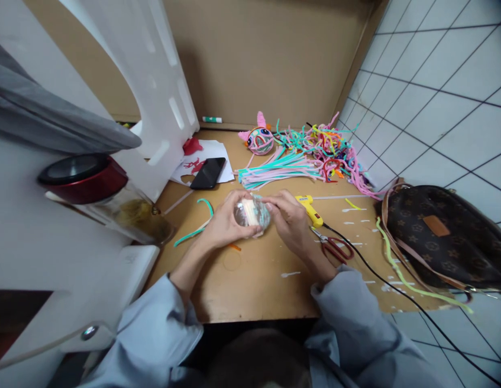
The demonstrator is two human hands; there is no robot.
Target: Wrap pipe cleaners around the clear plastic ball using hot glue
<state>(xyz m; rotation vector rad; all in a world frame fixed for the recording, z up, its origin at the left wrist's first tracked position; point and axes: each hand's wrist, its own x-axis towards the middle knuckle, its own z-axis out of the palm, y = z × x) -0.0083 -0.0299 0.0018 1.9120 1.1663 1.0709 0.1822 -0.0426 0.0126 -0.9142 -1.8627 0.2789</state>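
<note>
A clear plastic ball with pale strips on it is held above the middle of the table. My left hand wraps round its left side, thumb along the bottom. At the ball's right side, my right hand has thumb and forefinger pinched together; what is between them is too small to make out. Close by on the left lie teal and white pipe cleaners. A yellow glue gun rests just right of my right hand, with red-handled scissors below it.
Behind my hands lie a bundle of pink and teal pipe cleaners, a tangled colourful heap and a decorated ball with pink ears. A phone lies on paper. A brown bag stands right, a red-lidded jar left. The glue gun's cord crosses the table.
</note>
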